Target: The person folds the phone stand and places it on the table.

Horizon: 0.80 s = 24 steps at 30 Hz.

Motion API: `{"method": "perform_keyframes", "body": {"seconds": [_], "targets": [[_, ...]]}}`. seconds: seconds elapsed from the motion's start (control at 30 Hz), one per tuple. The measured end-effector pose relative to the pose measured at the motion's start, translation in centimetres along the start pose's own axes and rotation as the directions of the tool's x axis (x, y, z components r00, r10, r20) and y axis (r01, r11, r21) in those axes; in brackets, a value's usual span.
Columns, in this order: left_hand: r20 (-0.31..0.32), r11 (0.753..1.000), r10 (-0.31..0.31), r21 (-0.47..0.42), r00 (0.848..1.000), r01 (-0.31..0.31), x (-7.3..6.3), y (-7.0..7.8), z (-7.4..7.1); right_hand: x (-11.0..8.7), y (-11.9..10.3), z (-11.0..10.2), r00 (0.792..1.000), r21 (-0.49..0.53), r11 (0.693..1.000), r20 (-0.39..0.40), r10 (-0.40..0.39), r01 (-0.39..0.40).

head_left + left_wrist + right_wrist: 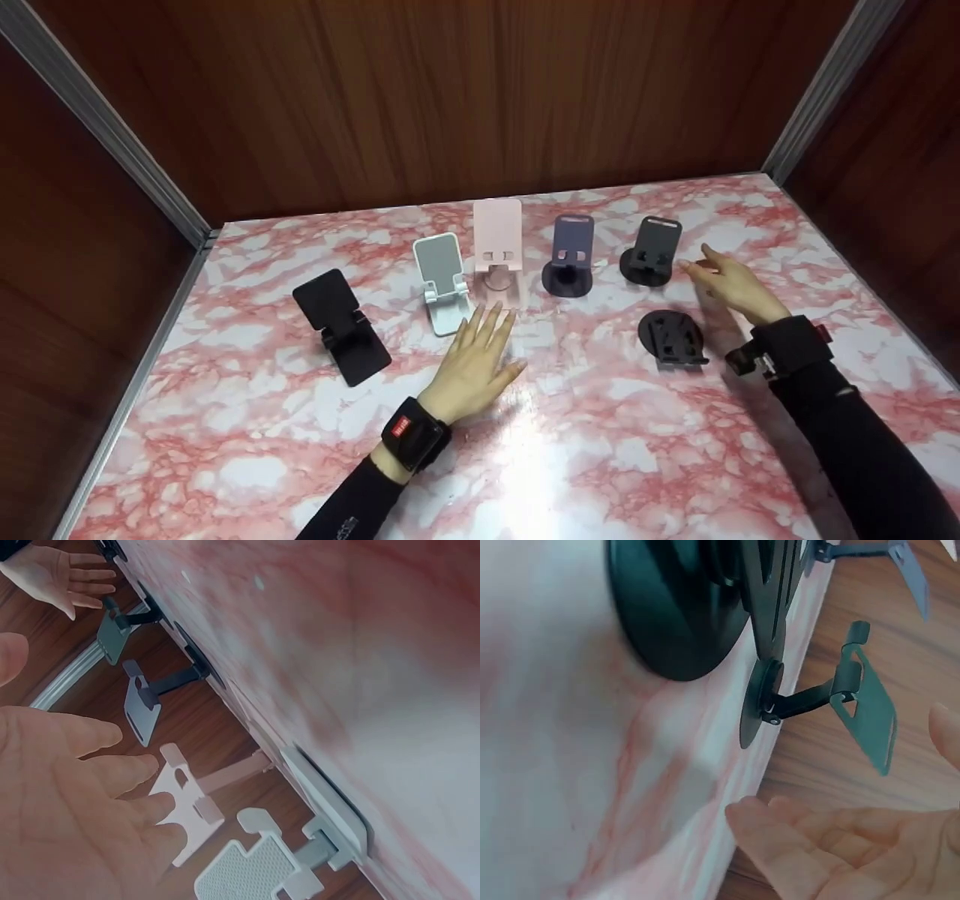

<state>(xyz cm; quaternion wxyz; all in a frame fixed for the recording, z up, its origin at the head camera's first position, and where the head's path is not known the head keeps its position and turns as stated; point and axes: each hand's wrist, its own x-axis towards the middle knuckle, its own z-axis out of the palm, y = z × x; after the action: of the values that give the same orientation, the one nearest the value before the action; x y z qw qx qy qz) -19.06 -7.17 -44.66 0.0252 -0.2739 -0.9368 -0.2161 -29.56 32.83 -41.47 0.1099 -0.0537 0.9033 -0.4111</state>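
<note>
My left hand (469,371) is held with straight, spread fingers just in front of the white phone stand (441,264) and the pink phone stand (497,231), holding nothing. On the right, my right hand (736,286) is beside the upright dark grey phone stand (657,244), fingers relaxed and nothing in them. The right wrist view shows a gap between this hand (847,851) and that stand (870,716). Nearer to me lies a folded black phone stand (675,336) on a round base. Between the pink and dark grey stands is a purple phone stand (573,241).
A black phone stand (341,324) stands unfolded at the left. All of them rest on a red-and-white marbled table (247,420). Dark wood panels (480,97) close off the back and both sides, with metal posts (832,90) at the corners.
</note>
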Motion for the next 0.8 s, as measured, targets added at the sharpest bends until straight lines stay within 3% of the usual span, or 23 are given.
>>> {"method": "perform_keyframes", "body": {"seconds": [0.17,0.3,0.6,0.8], "targets": [[0.006,1.0,0.013,-0.005,1.0,-0.013,0.2,0.4,0.1,0.5,0.7,-0.1,1.0,0.203,0.979,0.011,0.012,-0.014],[0.016,1.0,0.016,0.001,1.0,-0.016,0.3,0.5,0.2,0.8,1.2,-0.2,1.0,0.296,0.955,0.013,0.012,-0.015],[0.032,1.0,0.003,-0.006,0.999,-0.002,0.3,0.8,0.3,1.4,1.3,-0.2,0.998,0.436,0.9,0.058,-0.035,0.006],[0.028,1.0,0.005,-0.009,1.0,-0.005,0.3,0.9,0.4,1.4,0.7,0.0,0.997,0.464,0.886,0.065,-0.031,-0.003]]}}
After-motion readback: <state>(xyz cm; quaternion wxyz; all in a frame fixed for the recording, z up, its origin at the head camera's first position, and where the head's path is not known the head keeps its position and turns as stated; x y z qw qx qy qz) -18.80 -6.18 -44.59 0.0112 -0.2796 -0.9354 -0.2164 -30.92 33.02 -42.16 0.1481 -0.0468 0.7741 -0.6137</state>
